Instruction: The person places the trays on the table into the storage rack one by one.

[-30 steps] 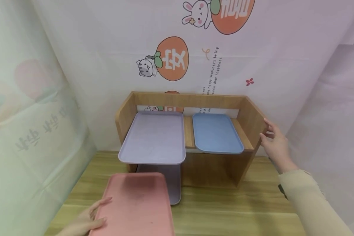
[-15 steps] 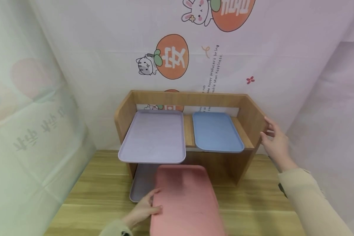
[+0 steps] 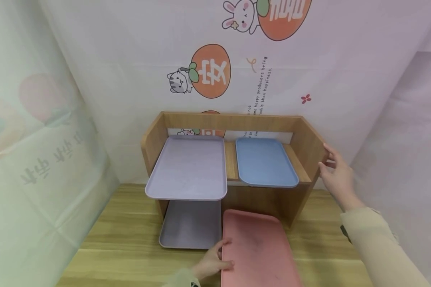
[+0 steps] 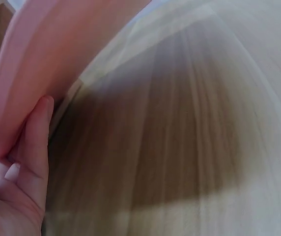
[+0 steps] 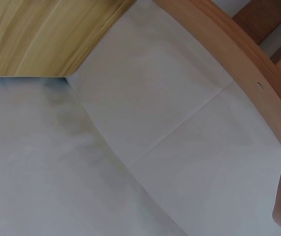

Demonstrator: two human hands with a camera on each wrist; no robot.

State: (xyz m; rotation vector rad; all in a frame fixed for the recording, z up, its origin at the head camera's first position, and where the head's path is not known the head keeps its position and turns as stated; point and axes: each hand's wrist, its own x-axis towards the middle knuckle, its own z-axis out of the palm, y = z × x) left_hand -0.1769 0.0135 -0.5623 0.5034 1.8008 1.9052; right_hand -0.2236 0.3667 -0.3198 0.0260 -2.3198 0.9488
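A pink tray (image 3: pixel 256 247) slants in front of the lower right bay of a wooden desk shelf (image 3: pixel 307 147). My left hand (image 3: pixel 212 261) grips its left edge, and the left wrist view shows fingers (image 4: pixel 36 132) under the tray's underside, above the table. My right hand (image 3: pixel 337 175) holds the front edge of the shelf's right side panel. On the upper board lie a large lilac tray (image 3: pixel 188 167) and a smaller blue tray (image 3: pixel 265 161), both jutting forward. Another greyish-lilac tray (image 3: pixel 192 225) sits in the lower left bay, its back part hidden by the tray above.
The shelf stands on a wood-grain table (image 3: pixel 104 231) against a printed cloth backdrop (image 3: pixel 129 91). More cloth hangs at the left (image 3: pixel 50 159) and right (image 3: pixel 409 159) sides, the right one close beside my right arm.
My left hand has carried the pink tray rightward, from in front of the lower left tray to the lower right bay. My right hand keeps its hold on the side panel.
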